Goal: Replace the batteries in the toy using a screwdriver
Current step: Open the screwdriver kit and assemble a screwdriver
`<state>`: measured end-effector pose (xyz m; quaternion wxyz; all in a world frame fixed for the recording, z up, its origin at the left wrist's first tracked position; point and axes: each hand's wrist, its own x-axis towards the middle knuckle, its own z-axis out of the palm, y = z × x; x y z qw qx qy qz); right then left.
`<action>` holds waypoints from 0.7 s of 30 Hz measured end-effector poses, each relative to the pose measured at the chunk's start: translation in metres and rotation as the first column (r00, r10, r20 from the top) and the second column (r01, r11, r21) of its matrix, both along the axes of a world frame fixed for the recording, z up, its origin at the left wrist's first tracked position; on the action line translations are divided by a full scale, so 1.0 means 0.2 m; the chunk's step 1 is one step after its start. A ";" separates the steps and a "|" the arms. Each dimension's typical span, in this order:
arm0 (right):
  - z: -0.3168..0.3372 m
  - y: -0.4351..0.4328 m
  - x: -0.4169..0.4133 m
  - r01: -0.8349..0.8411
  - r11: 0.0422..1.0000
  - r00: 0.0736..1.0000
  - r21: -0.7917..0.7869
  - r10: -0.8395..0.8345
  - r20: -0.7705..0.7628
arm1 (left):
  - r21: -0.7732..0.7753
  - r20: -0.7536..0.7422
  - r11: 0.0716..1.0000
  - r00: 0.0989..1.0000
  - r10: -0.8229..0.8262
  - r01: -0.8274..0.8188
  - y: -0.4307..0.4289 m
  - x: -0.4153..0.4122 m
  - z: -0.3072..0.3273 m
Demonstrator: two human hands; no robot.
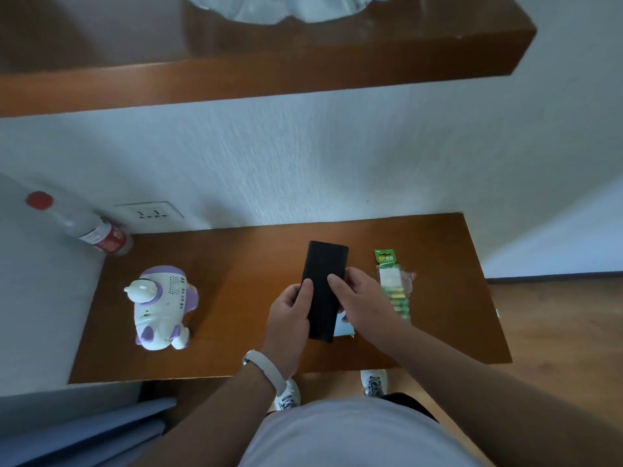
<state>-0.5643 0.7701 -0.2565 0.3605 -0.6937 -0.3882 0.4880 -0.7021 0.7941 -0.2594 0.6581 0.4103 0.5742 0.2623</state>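
Right now both my hands grip a long black case [323, 291] over the middle of the wooden desk [236, 264]. My left hand [290, 318] wraps its near left edge, thumb on top. My right hand [360, 303] pinches the right edge, thumb across the top face, fingers underneath. Both hands closed on it; case tilted, far end pointing at the wall. Can't tell what's inside.

White-and-purple toy [160, 306] lies on its side well to the left of my left hand, apart from it, untouched. Green battery pack [394, 284] lies flat just right of my right hand, partly hidden behind the wrist. Small white item [344, 328] peeks out under the case, unclear what. Red-capped bottle [91, 230] leans in the far left corner, near a wall socket [150, 214]. White band [261, 369] on my left wrist.
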 end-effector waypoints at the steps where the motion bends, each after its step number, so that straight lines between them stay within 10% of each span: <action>1: 0.01 0.01 -0.02 0.004 1.000 1.000 0.004 -0.004 -0.022 | 0.008 0.007 1.000 1.000 0.006 -0.006 0.00 -0.01 0.01; 21: 0.00 0.13 -0.18 -0.177 0.984 0.965 -0.021 0.169 -0.199 | 0.072 -0.010 0.997 1.000 0.030 -0.029 -0.01 -0.23 0.05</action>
